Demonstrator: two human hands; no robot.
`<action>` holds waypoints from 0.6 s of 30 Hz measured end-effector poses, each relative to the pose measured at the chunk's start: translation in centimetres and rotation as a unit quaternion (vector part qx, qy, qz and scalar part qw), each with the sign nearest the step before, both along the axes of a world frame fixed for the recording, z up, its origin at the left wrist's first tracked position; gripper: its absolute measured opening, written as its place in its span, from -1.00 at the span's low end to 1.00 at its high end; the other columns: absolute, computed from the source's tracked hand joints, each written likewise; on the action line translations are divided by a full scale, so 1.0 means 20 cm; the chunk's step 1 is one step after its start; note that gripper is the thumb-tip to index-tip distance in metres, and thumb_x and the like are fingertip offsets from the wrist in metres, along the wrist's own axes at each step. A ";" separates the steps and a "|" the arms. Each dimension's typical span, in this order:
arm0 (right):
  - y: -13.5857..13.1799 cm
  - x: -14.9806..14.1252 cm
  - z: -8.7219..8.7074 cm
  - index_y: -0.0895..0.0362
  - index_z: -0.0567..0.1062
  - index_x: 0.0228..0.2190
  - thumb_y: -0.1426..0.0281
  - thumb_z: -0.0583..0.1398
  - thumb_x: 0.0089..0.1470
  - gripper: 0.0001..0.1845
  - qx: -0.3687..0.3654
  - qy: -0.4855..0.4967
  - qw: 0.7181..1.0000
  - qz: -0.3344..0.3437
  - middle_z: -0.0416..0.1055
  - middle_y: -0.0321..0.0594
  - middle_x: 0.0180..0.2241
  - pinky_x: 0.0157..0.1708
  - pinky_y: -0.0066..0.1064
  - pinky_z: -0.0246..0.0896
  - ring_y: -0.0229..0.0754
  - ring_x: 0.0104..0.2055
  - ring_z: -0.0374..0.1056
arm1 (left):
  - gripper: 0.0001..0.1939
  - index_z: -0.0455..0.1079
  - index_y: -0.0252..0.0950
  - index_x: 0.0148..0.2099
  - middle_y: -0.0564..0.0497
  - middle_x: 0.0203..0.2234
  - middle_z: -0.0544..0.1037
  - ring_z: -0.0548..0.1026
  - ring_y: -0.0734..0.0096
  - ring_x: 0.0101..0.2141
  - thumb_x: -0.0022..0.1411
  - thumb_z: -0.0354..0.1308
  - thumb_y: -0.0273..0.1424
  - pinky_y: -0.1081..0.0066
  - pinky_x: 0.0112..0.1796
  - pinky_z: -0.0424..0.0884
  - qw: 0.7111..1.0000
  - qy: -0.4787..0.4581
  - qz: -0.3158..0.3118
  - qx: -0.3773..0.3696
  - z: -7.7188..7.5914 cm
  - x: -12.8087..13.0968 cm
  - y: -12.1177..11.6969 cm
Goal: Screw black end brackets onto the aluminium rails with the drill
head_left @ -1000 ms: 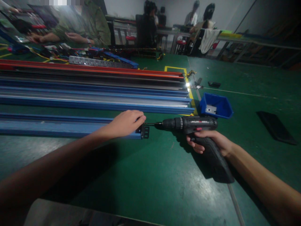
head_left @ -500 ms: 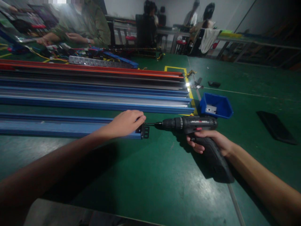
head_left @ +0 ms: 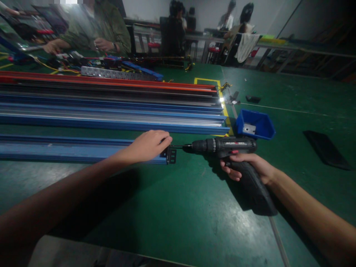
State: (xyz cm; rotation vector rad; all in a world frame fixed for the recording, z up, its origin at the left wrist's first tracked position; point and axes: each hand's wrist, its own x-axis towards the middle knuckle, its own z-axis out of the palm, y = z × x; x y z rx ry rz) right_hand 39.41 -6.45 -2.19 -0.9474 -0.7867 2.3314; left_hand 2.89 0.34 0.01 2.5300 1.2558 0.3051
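Observation:
My right hand (head_left: 246,166) is wrapped round the handle of a black cordless drill (head_left: 222,145), which points left. Its long bit (head_left: 178,147) meets the right end of a blue metal rail (head_left: 80,150) lying on the table. A black slotted end bracket (head_left: 172,156) sits at that end of the rail. My left hand (head_left: 150,145) lies over the rail near the bracket, its fingers curled down and closed on it. The bit's tip is hidden by the thumb and the bracket, so I cannot tell what it touches.
Parallel orange, black and blue rails (head_left: 155,128) lie just behind. A blue bin (head_left: 265,124) holding a metal plate (head_left: 249,128) stands behind the drill. A flat black object (head_left: 326,149) lies at right. Across the table, a co-worker's hands (head_left: 104,44) are near wired parts.
My hands, the drill and the blue rail stay practically in place. Across the table, the co-worker's hand at the wrist strap has shifted and lifted slightly.

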 end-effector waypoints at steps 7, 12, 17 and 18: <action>-0.01 -0.01 0.01 0.39 0.57 -0.18 0.37 0.24 0.21 -0.71 -0.007 0.007 1.000 -0.007 0.51 -0.05 -0.36 -0.42 -0.49 0.39 -0.32 -0.50 0.39 | -0.56 0.44 -0.26 -0.27 -0.05 -0.30 0.59 0.51 0.26 -0.27 0.48 -0.18 -0.20 0.33 -0.23 0.30 1.000 -0.005 -0.003 -0.004 -0.01 0.00 0.00; -0.01 -0.01 0.02 0.38 0.58 -0.20 0.36 0.27 0.18 -0.72 -0.018 0.001 1.000 -0.010 0.50 -0.06 -0.37 -0.43 -0.50 0.38 -0.32 -0.50 0.37 | -0.55 0.43 -0.26 -0.26 -0.04 -0.29 0.59 0.50 0.25 -0.27 0.48 -0.19 -0.17 0.32 -0.24 0.28 1.000 -0.003 -0.001 -0.006 -0.01 0.00 0.00; -0.01 -0.01 0.02 0.39 0.57 -0.19 0.37 0.27 0.18 -0.71 -0.022 0.002 1.000 -0.011 0.49 -0.05 -0.36 -0.43 -0.50 0.37 -0.32 -0.49 0.38 | -0.55 0.43 -0.26 -0.27 -0.05 -0.30 0.58 0.51 0.25 -0.27 0.48 -0.19 -0.17 0.32 -0.24 0.29 1.000 -0.004 0.001 -0.006 0.00 -0.01 0.00; -0.01 -0.02 0.02 0.39 0.57 -0.19 0.36 0.27 0.18 -0.71 -0.023 0.002 1.000 -0.012 0.49 -0.05 -0.36 -0.43 -0.50 0.38 -0.31 -0.49 0.38 | -0.54 0.43 -0.26 -0.28 -0.04 -0.30 0.59 0.51 0.25 -0.28 0.48 -0.19 -0.17 0.32 -0.24 0.29 1.000 -0.005 0.001 -0.006 0.00 -0.01 0.00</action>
